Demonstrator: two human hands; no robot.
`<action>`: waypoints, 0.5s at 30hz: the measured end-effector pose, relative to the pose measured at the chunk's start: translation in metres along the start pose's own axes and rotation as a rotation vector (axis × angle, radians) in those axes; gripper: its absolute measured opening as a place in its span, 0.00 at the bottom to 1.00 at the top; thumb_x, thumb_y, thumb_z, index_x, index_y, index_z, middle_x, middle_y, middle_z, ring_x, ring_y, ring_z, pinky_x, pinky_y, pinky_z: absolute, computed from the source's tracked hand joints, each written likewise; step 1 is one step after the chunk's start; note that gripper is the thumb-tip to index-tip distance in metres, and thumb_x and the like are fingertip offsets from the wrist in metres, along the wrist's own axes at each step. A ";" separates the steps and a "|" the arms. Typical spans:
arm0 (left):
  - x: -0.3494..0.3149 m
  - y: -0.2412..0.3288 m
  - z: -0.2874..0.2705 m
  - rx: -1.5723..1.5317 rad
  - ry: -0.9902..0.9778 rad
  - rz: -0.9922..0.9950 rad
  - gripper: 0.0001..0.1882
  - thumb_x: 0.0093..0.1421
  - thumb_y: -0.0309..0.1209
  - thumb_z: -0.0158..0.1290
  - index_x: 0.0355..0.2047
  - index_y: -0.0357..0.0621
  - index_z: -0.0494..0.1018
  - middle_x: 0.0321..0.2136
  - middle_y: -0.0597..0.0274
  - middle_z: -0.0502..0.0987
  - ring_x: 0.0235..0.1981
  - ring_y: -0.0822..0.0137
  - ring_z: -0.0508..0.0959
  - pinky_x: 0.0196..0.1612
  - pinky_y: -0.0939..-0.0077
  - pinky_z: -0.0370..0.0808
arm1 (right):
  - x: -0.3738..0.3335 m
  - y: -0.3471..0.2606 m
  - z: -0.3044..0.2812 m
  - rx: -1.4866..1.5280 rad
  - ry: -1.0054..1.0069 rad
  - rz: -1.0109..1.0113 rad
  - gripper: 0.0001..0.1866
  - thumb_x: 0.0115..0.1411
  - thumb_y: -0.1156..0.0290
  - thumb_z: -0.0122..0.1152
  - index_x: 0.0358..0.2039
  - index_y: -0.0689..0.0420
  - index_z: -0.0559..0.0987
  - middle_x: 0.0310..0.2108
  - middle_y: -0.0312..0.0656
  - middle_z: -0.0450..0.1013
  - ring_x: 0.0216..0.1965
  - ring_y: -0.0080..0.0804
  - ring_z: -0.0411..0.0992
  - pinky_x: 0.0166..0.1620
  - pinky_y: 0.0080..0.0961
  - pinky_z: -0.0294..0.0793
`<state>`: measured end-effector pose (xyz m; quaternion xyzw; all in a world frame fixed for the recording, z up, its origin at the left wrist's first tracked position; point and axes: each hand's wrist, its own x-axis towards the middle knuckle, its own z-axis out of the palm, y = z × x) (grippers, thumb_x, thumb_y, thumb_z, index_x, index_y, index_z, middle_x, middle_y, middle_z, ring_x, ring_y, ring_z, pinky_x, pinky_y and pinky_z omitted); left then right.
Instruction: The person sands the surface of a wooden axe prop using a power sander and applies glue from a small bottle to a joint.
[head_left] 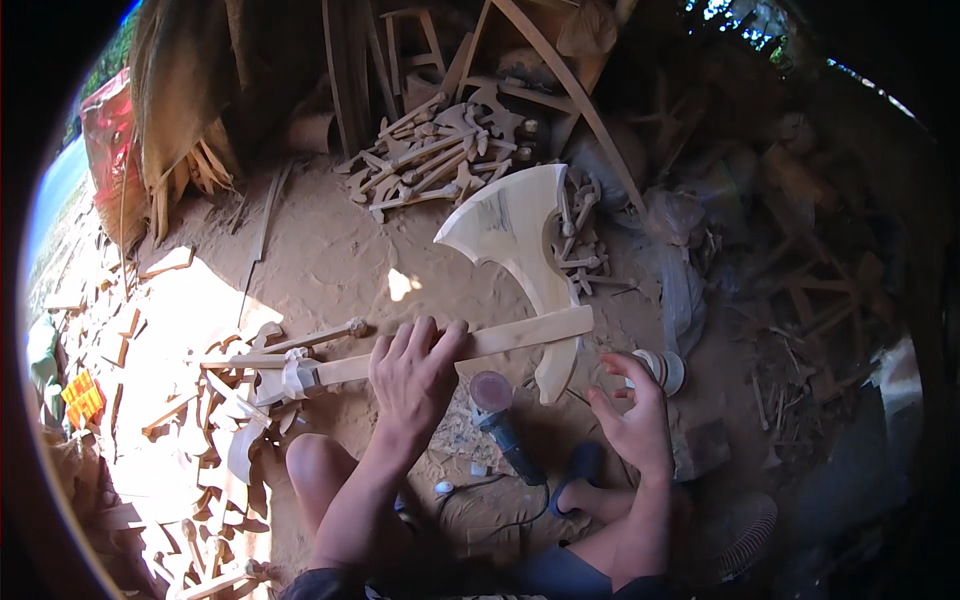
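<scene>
My left hand (415, 375) is closed over the flat handle of a pale wooden axe (530, 332). The axe's broad curved blade (505, 215) points up and away from me, and its narrow end crosses the handle near the right tip. To the right of the axe, my right hand (638, 415) is open, its fingers bent and apart with nothing seen between them. Just past its fingertips stands a white round roll or tub (660, 371). Between my arms an angle grinder (508, 440) with a round reddish disc (491, 391) lies on the ground.
A heap of bone-shaped wooden pieces (435, 155) lies ahead. More carved wooden pieces (215, 480) pile up at the left, partly in bright sun. The grinder's cord (525, 520) runs near my feet. Plastic bags (683, 300) and scrap wood (820, 290) stand at the right.
</scene>
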<state>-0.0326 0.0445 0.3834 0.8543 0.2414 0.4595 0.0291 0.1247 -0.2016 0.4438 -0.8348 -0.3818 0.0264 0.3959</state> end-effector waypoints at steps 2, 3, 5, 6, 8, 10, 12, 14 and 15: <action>0.007 -0.018 -0.008 0.081 0.037 0.039 0.11 0.58 0.28 0.62 0.41 0.59 0.78 0.29 0.69 0.72 0.34 0.65 0.77 0.38 0.66 0.69 | -0.004 0.013 0.002 0.024 -0.046 0.036 0.27 0.63 0.67 0.73 0.63 0.58 0.79 0.59 0.45 0.78 0.58 0.38 0.77 0.53 0.37 0.77; 0.008 -0.032 -0.018 0.158 0.066 0.081 0.11 0.58 0.28 0.62 0.40 0.59 0.78 0.29 0.70 0.71 0.34 0.65 0.77 0.38 0.66 0.69 | -0.007 0.021 0.007 0.041 -0.093 0.076 0.28 0.64 0.66 0.72 0.63 0.57 0.78 0.59 0.45 0.78 0.58 0.38 0.77 0.53 0.37 0.78; 0.019 -0.057 -0.044 0.171 0.086 0.109 0.14 0.56 0.29 0.64 0.43 0.61 0.80 0.31 0.71 0.74 0.34 0.66 0.77 0.39 0.67 0.69 | -0.020 0.037 0.005 -0.111 -0.220 0.110 0.27 0.65 0.69 0.72 0.63 0.59 0.78 0.57 0.44 0.80 0.54 0.35 0.79 0.51 0.34 0.80; 0.028 -0.067 -0.055 0.075 0.118 0.109 0.17 0.55 0.29 0.66 0.45 0.60 0.81 0.32 0.70 0.77 0.36 0.64 0.80 0.38 0.66 0.72 | -0.030 0.053 -0.007 -0.148 -0.283 0.153 0.27 0.65 0.69 0.72 0.63 0.60 0.77 0.56 0.45 0.79 0.53 0.34 0.80 0.50 0.33 0.80; 0.021 -0.102 -0.086 -0.065 0.175 0.035 0.19 0.56 0.29 0.68 0.49 0.55 0.83 0.34 0.65 0.81 0.37 0.60 0.83 0.38 0.64 0.77 | -0.051 0.080 -0.006 -0.140 -0.461 0.273 0.27 0.65 0.70 0.71 0.63 0.61 0.77 0.54 0.48 0.79 0.51 0.32 0.80 0.50 0.29 0.80; -0.018 -0.128 -0.116 -0.182 0.222 -0.191 0.17 0.63 0.31 0.68 0.51 0.46 0.81 0.34 0.56 0.83 0.36 0.56 0.85 0.38 0.62 0.80 | -0.070 0.102 -0.011 0.046 -0.541 0.419 0.29 0.65 0.72 0.70 0.65 0.60 0.75 0.52 0.46 0.78 0.48 0.29 0.79 0.50 0.26 0.80; -0.084 -0.158 -0.145 -0.276 0.121 -0.574 0.20 0.69 0.36 0.66 0.56 0.39 0.77 0.32 0.50 0.82 0.31 0.60 0.84 0.37 0.63 0.80 | -0.086 0.151 -0.018 0.132 -0.514 0.349 0.31 0.65 0.71 0.70 0.67 0.58 0.73 0.51 0.46 0.78 0.47 0.28 0.79 0.51 0.25 0.80; -0.182 -0.176 -0.166 -0.325 0.303 -0.694 0.24 0.72 0.40 0.64 0.59 0.38 0.74 0.36 0.57 0.82 0.35 0.69 0.82 0.38 0.67 0.79 | -0.088 0.218 -0.029 0.085 -0.628 0.371 0.33 0.65 0.70 0.71 0.69 0.58 0.71 0.54 0.48 0.76 0.51 0.31 0.78 0.55 0.26 0.79; -0.196 -0.174 -0.175 -0.301 0.320 -0.714 0.24 0.72 0.40 0.64 0.59 0.38 0.74 0.36 0.57 0.82 0.35 0.69 0.82 0.38 0.67 0.79 | -0.082 0.259 -0.041 0.021 -0.666 0.423 0.36 0.65 0.68 0.72 0.71 0.59 0.70 0.56 0.50 0.74 0.55 0.35 0.77 0.59 0.28 0.78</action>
